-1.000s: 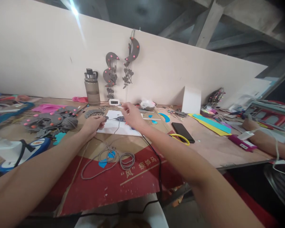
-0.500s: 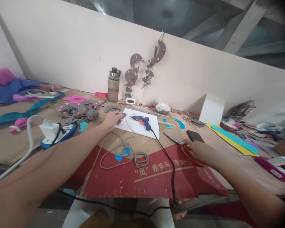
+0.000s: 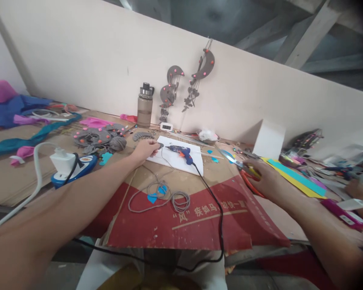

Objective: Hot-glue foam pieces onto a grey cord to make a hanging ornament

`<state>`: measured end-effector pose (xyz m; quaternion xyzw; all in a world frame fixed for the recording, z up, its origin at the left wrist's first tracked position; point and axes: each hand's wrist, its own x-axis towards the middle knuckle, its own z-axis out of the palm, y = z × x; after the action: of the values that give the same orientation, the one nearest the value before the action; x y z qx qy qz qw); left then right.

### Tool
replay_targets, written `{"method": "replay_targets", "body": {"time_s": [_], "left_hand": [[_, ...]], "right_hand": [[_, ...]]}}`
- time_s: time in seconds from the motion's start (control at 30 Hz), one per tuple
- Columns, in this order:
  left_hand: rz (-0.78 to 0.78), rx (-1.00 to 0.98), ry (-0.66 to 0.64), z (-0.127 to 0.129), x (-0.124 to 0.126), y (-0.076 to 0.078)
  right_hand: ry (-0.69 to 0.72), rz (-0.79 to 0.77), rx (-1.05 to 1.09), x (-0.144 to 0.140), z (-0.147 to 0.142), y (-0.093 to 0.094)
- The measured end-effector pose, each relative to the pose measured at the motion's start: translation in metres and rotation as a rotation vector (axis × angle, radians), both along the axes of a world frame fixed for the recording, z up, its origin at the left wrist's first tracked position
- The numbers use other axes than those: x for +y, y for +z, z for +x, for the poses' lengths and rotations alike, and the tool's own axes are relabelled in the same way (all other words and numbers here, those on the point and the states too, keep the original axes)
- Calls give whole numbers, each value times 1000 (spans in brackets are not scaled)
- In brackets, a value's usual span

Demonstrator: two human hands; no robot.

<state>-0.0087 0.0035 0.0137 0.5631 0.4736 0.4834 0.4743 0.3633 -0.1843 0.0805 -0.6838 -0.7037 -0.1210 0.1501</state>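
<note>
My left hand (image 3: 145,150) pinches a small dark grey felt piece (image 3: 160,146) at the left edge of a white board (image 3: 181,167). Grey cord (image 3: 163,159) runs from that piece to a loose coil (image 3: 180,201) on the cardboard. On the board lies a blue glue gun (image 3: 181,153), its black cable (image 3: 213,193) trailing off the front. To the right, my right hand (image 3: 261,177) is closed around the orange-handled scissors (image 3: 247,177), whose blades point away to the left. Two blue cut-outs (image 3: 153,197) lie among the cord.
A power strip (image 3: 78,171) with a white plug sits at left, near grey felt pieces with pink dots (image 3: 98,139). A bottle (image 3: 144,106) stands by the wall under hanging moon ornaments (image 3: 205,66). Another person's hand (image 3: 358,189) shows at far right.
My right hand has moved the scissors slightly up and to the right, away from the cardboard's front. My left hand still holds the felt piece in nearly the same place.
</note>
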Motion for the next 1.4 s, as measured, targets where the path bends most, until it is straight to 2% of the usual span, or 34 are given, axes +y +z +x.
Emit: {"method": "replay_targets", "body": {"time_s": [0.07,0.17,0.27,0.33,0.4,0.53,0.63,0.77,0.9,1.2,1.4], "left_hand": [[15,56,-14,-1,-1,8],[100,78,-36,-4,-6,21],[107,32,-104,-6,-9,27],[90,-6,-144,-7,-7,26],[69,-56,-174,-8,-2,23],[69,-111,-164,-8,4,18],[53,-207,-175,-7,5,15],[-17,-358,-168,-7,4,13],[-51,-386,-143,-8,5,10],[-101,-356,-130,-6,1,13],[-116,-334,-181,-6,0,10]], "right_hand": [[126,139,54,8,-21,7],[310,226,103,31,-69,15],[359,336,21,58,-120,17],[385,316,20,75,-143,12],[423,268,81,90,-154,0],[337,188,124,109,-143,-33],[224,141,34,109,-133,-44],[158,149,-130,96,-134,-29],[98,102,-275,86,-141,-15],[120,66,-381,89,-139,-19],[148,78,-411,90,-136,-21]]}}
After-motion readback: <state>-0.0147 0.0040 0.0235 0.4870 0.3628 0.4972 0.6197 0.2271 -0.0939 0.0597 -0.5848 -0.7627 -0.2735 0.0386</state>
